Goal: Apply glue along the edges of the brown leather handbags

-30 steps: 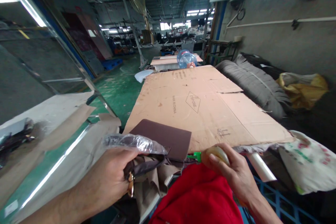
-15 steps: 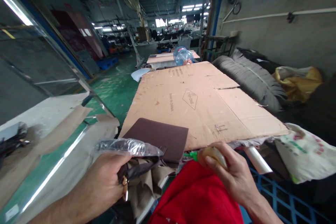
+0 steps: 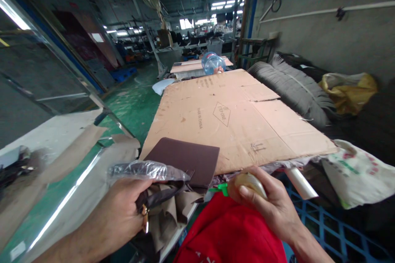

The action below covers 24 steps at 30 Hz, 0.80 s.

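My left hand (image 3: 117,207) is closed on a dark brown strap (image 3: 157,195) with a gold-coloured metal clasp (image 3: 145,218) hanging below the fingers. Crinkled clear plastic (image 3: 148,170) lies above that hand. Under the strap hangs folded brown material (image 3: 173,215). A flat dark brown leather-like panel (image 3: 185,154) rests just beyond, at the near edge of the cardboard; whether it joins the strap I cannot tell. My right hand (image 3: 271,203) wraps round a small yellowish squeeze bottle (image 3: 247,183), whose green nozzle (image 3: 221,189) points left toward the brown material, apart from it.
A large cardboard sheet (image 3: 240,131) covers the table ahead, and a blue water jug (image 3: 212,63) lies at its far end. Metal-framed racking (image 3: 114,117) stands left. Grey bundles (image 3: 290,86) and a white sack (image 3: 361,172) are on the right, above a blue plastic pallet (image 3: 327,222).
The view has shifted slightly, so the surroundings sit a little further left and higher. My hands keep their grips; the bottle and its nozzle have moved slightly left and down.
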### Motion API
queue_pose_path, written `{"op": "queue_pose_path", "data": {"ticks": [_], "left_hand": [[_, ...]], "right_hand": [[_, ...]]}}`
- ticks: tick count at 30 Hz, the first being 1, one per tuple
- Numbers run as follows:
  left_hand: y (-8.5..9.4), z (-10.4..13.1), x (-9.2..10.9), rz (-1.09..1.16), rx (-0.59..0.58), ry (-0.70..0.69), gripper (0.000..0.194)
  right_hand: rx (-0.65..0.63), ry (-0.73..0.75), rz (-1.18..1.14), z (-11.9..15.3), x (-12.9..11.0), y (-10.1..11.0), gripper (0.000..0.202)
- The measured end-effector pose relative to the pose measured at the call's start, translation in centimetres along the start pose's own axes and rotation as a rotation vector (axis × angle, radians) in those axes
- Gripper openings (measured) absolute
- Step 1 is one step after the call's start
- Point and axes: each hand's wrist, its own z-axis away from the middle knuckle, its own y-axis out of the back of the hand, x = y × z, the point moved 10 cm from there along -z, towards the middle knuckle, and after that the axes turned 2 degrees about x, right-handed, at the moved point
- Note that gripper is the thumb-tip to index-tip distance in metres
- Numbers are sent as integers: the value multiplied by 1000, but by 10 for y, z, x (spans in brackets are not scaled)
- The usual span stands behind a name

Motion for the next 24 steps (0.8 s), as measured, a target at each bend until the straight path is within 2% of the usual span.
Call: {"op": "queue_pose_path", "data": {"ticks": [2,6,10,14,15,18,19,23,24], "left_hand": [[0,0,0,-14,3,-8,22],[-2,-1,4,-13,1,-63,29],[-4,0,3,-3,1,-75,29],[-7,0,0,22,-20,-63,34],[-8,0,-1,21,-28,-62,35],[-7,1,0,8,-23,-74,35],[-6,1,0,4,-14,-83,36],[-5,2,1,-5,28,-122,38],[-5,2,1,-4,34,-129,37]], "right_hand": [[-48,-13,-65,3,-4,-6,21],[34,91,55,7,-23,1,14],[-67,92,3,10,-29,-10,11],[57,170,127,11,-38,-1,11],[47,167,129,11,-39,-2,11],[-140,86,1,12,-36,-20,11],[-166,75,-15,13,-37,-23,10],[11,166,149,12,-51,-8,11],[6,165,151,13,-53,-9,11]]}}
